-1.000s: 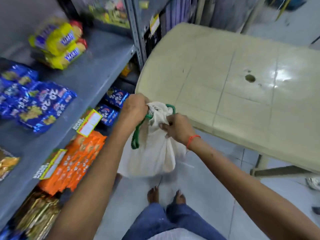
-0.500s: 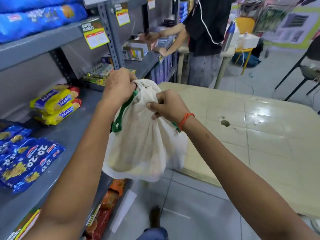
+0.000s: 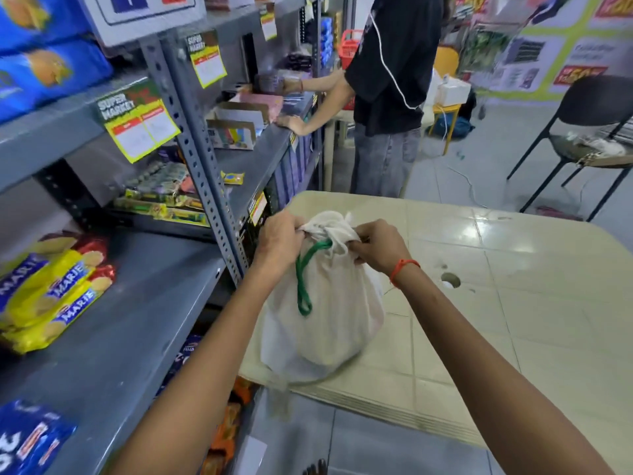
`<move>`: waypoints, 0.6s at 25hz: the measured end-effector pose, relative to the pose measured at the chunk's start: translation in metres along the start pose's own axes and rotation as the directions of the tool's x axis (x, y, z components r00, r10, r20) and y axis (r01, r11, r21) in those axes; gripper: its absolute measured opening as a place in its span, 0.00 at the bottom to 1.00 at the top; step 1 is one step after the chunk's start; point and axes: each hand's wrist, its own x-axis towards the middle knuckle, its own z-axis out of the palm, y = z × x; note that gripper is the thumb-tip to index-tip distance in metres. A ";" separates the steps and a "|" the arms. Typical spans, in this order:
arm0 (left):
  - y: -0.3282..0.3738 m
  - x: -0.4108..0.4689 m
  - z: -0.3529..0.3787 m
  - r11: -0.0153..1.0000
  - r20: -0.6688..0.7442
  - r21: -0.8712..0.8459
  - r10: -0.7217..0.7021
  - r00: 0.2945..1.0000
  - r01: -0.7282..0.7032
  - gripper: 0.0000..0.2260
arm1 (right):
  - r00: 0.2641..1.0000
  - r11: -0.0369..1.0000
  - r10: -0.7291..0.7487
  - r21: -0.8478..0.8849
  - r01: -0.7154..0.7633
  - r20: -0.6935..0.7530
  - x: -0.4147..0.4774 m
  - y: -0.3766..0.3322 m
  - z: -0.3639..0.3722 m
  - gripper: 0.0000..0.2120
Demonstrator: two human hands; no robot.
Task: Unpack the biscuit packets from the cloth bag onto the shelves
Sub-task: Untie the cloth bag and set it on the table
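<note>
Cloth bag (image 3: 322, 323) on table (image 3: 513, 303) corner; left hand (image 3: 279, 240) and right hand (image 3: 380, 246) both pinching its gathered mouth

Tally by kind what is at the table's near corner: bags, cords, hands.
white cloth bag: 1
green drawstring cord: 1
hands gripping the bag's gathered mouth: 2 (left hand, right hand)
Total: 4

Grey steel racks (image 3: 191, 138) run down the left, yellow price tags (image 3: 138, 125) clipped on. A glossy cream table (image 3: 513, 303) catches the light on pale floor tiles (image 3: 479, 173). Black chair (image 3: 596, 108) far right, bright posters (image 3: 548, 56) behind.
</note>
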 end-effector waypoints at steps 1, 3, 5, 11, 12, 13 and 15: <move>-0.009 0.006 0.012 1.000 0.007 -0.018 -0.011 1.000 0.011 0.09 | 1.000 1.000 0.018 -0.015 -0.018 0.004 0.009 0.006 0.009 0.10; -0.027 0.016 0.034 0.998 0.018 -0.047 -0.041 0.999 0.042 0.09 | 1.000 0.996 0.022 -0.081 -0.020 0.016 0.022 0.018 0.029 0.11; -0.042 0.021 0.054 0.996 0.091 -0.025 -0.088 0.992 0.090 0.09 | 0.996 0.982 0.048 -0.187 -0.032 0.079 0.027 0.027 0.051 0.10; -0.068 0.016 0.096 0.986 0.462 0.154 -0.134 0.877 0.069 0.13 | 0.956 0.937 0.191 -0.332 -0.111 0.220 0.029 0.053 0.081 0.16; -0.070 0.020 0.094 0.981 0.487 0.187 -0.139 0.862 0.053 0.16 | 0.963 0.929 0.166 -0.360 -0.081 0.212 0.030 0.053 0.079 0.19; -0.070 0.024 0.089 0.980 0.469 0.194 -0.126 0.874 0.037 0.19 | 0.979 0.929 0.115 -0.366 -0.047 0.167 0.030 0.051 0.077 0.22; -0.065 0.032 0.078 0.996 0.350 0.088 -0.030 0.936 -0.001 0.22 | 1.000 0.945 -0.023 -0.327 0.028 0.017 0.028 0.043 0.079 0.25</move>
